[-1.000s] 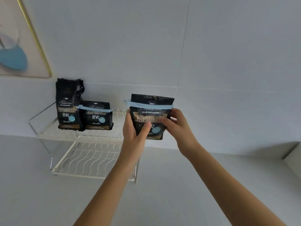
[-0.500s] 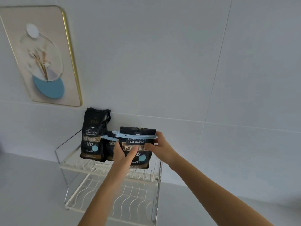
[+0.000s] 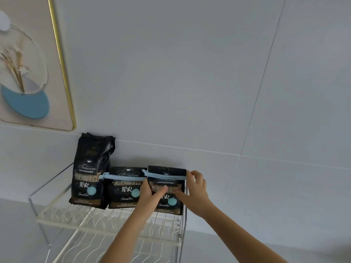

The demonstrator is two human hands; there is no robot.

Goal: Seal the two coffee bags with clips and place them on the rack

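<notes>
Nearly everything of the task appears to be done. The first coffee bag [image 3: 125, 188], sealed by a blue clip [image 3: 121, 177], is seen standing on the upper tier of the rack [image 3: 76, 222], just left of the left grip [image 3: 150, 194]. The second coffee bag [image 3: 168, 170], sealed by a second clip [image 3: 165, 176], is held between both grips: the left grip is closed on its left edge, the right grip [image 3: 197, 194] on its right edge. Its bottom seems to rest on the tier, so only the release is judged to remain.

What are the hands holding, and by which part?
Black coffee bag with blue clip: left hand at its left side, right hand at its right edge.
</notes>
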